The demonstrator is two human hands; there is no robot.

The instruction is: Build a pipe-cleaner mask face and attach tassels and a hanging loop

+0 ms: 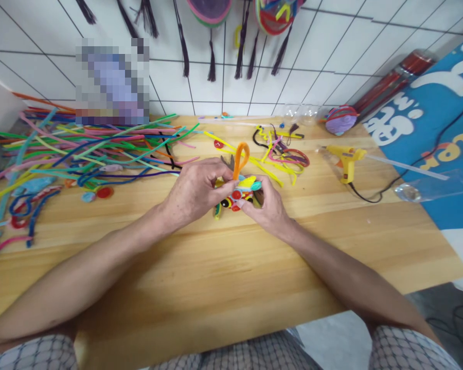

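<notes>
Between my hands, above the middle of the wooden table, is a small colourful pipe-cleaner figure (236, 195) with round eyes and a red button-like spot. An orange pipe-cleaner loop (242, 158) stands up from its top. My left hand (200, 187) pinches the base of that loop with thumb and fingertips. Wrapped around the figure's right side, my right hand (269, 205) steadies it with the thumb at its front. The fingers hide part of the figure, so its full shape does not show.
A large heap of pipe cleaners (100, 146) covers the table's left side. Yellow pipe cleaners (268, 170) lie just beyond my hands. To the right rests a yellow glue gun (345, 159) with a black cord (370, 199). Dark tassels (212, 67) hang along the tiled wall.
</notes>
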